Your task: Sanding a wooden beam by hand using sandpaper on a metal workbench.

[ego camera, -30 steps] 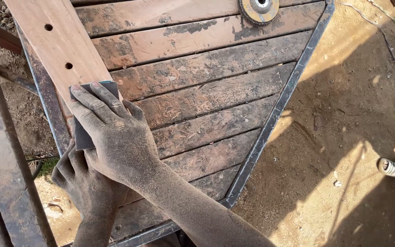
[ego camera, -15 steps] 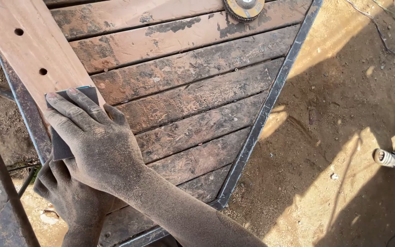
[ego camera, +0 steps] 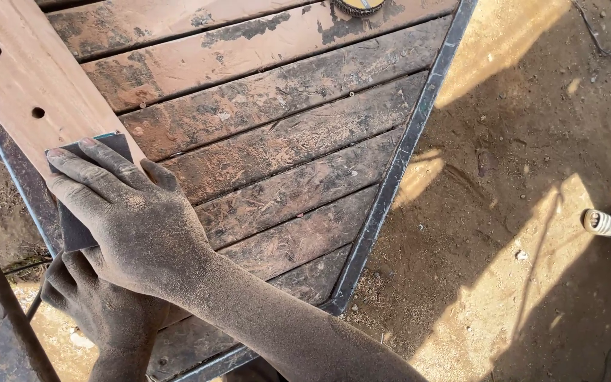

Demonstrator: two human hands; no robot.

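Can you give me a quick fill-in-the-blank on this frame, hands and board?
1. The right hand presses a dark sheet of ____ flat on the light wooden board.
2. The light wooden board shows ____ round holes.
3. The left hand sits ____ the right hand, at the board's near end.
4. The worn slats are bordered by a dark ____ frame.

Missing words: sandpaper; two; below; metal
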